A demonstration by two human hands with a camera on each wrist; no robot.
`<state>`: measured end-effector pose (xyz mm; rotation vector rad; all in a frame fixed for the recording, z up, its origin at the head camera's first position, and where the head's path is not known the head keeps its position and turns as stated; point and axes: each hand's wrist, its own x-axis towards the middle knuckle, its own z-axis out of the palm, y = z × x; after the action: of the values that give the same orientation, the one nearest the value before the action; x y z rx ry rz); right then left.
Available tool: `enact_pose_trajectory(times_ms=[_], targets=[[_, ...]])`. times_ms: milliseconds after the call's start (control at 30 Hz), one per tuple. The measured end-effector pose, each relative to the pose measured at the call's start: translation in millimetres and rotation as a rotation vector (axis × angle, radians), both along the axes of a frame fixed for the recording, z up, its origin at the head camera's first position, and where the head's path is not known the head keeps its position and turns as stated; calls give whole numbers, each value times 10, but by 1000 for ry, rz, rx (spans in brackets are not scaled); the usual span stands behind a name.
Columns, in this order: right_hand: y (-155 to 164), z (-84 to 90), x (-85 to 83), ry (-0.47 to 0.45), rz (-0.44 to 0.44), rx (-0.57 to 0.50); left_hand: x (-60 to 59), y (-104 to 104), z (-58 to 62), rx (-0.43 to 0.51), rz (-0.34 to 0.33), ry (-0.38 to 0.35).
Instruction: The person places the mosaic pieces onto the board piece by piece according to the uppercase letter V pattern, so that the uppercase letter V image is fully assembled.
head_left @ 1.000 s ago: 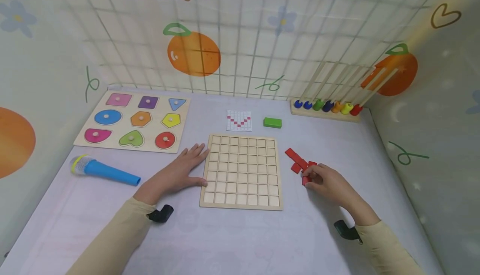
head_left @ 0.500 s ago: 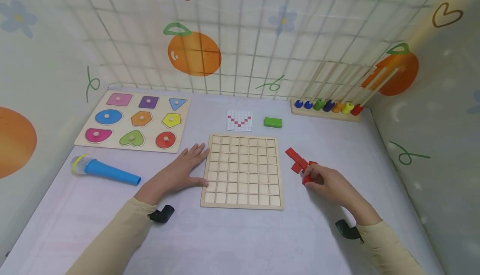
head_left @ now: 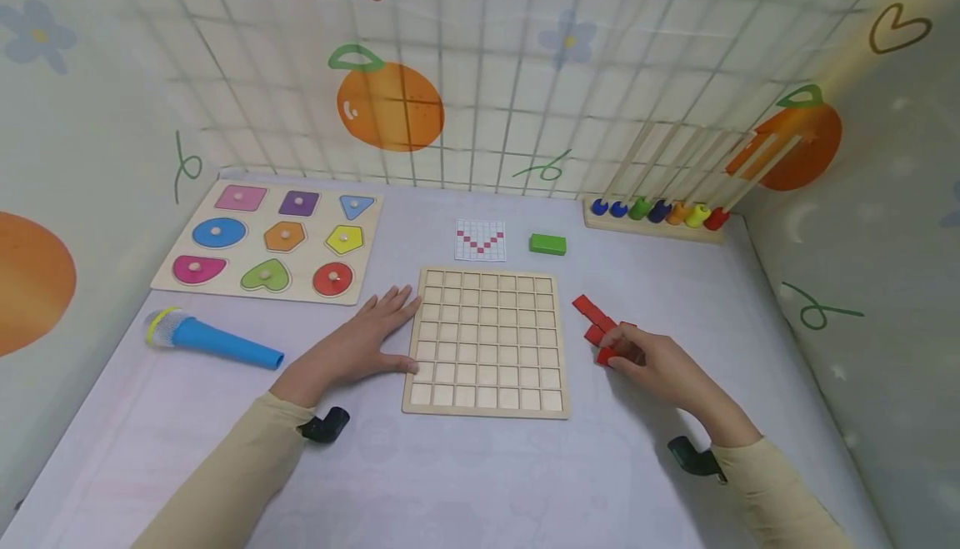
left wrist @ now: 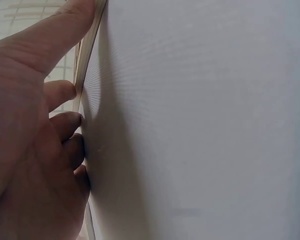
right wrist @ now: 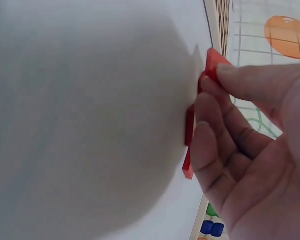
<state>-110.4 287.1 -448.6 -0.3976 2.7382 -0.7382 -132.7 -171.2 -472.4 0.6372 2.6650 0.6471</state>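
A wooden grid board (head_left: 485,341) with empty square cells lies in the middle of the table. My left hand (head_left: 367,336) lies flat beside its left edge, fingers straight and touching the board's side (left wrist: 85,60). Right of the board sits a small heap of red square tiles (head_left: 592,316). My right hand (head_left: 645,357) pinches one red tile (head_left: 604,355) between thumb and fingers at the near end of the heap; the same red tile (right wrist: 214,65) shows at the fingertips in the right wrist view.
A shape puzzle board (head_left: 273,241) lies at the back left, a blue toy microphone (head_left: 213,339) in front of it. A pattern card (head_left: 480,240) and a green block (head_left: 547,243) lie behind the grid board. A bead rack (head_left: 660,216) stands at the back right. Walls enclose the table.
My right hand has drawn the red tile slightly left, toward the grid board. The left hand has not moved.
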Motion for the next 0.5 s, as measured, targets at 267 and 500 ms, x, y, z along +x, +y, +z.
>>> enact_pose_trajectory(times_ms=[267, 500], targets=[[-114, -1, -20, 28, -8, -69, 6, 5, 21, -4, -1, -9], [-252, -6, -63, 38, 2, -126, -1, 15, 24, -10, 10, -15]])
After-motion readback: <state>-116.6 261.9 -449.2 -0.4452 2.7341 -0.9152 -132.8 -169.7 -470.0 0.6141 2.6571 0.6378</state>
